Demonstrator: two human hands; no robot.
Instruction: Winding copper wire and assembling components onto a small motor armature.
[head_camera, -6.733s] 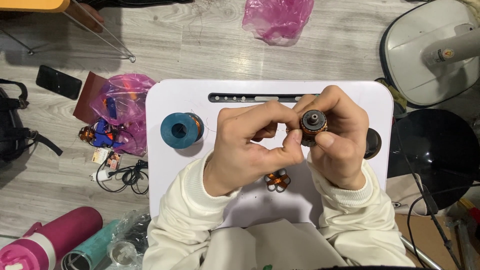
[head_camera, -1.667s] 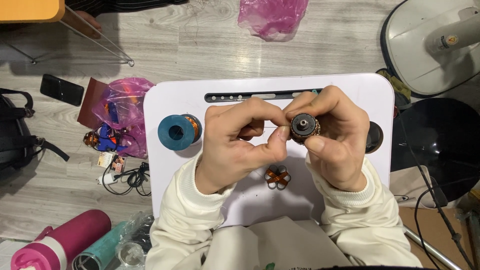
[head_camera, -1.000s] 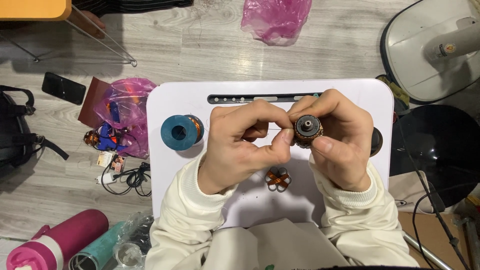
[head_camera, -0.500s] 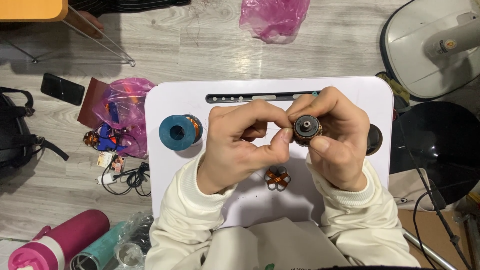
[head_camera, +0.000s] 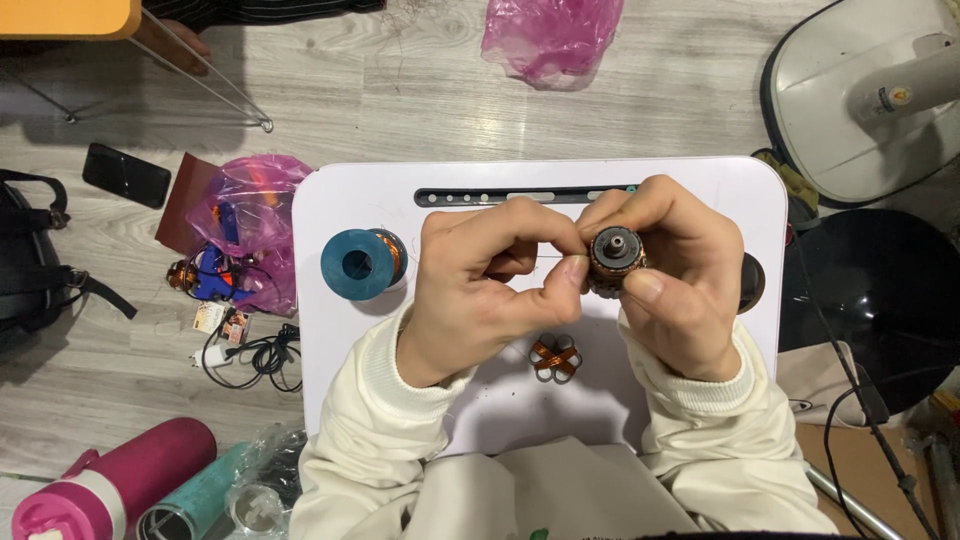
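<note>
I note a white lap table (head_camera: 400, 190) across the person's knees, standing on a grey wood floor (head_camera: 400, 90). Left of the table on the floor lie a pink plastic bag (head_camera: 250, 200) and, lower, a pink bottle (head_camera: 110, 485). On the table sit a blue spool (head_camera: 358, 264) of copper wire near its left edge and a small copper coil (head_camera: 555, 357) in front, between the wrists.

I observe the left hand (head_camera: 480, 290) above the table's middle, thumb and forefinger pinched shut on a thin wire (head_camera: 548, 256) that runs to the motor core (head_camera: 613, 257). The right hand (head_camera: 680, 280) is closed around the motor core, holding it above the table, shaft end facing the camera, touching the left thumb tip.
</note>
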